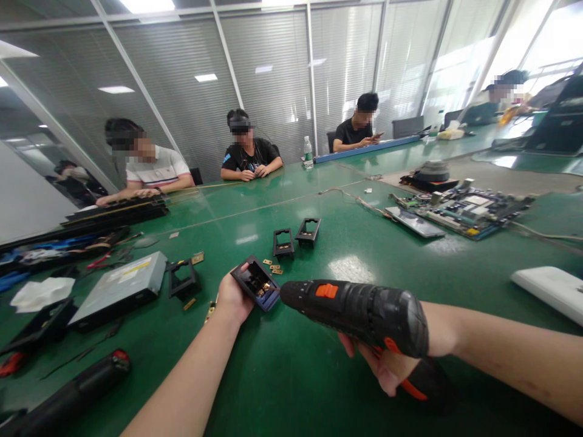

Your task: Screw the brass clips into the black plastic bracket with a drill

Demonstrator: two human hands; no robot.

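My left hand (234,295) is closed around a black plastic frame (265,298) with brass-coloured pieces inside it, held tilted over the green table. In my right hand (387,367) is a black and orange cordless drill (350,309), gripped by its handle and pointing left. The drill's nose reaches close to the frame's right edge; whether its tip touches the frame I cannot tell. Small brass plates (276,269) lie just beyond the frame. Two similar black frames (283,243) stand farther back, and another black frame (183,279) sits left of my left hand.
A silver disc drive (121,288) lies at the left, near a black cylindrical tool (77,394). Circuit boards (473,209) and a white case (551,294) are on the right. Several people sit along the far side, near a water bottle (308,153).
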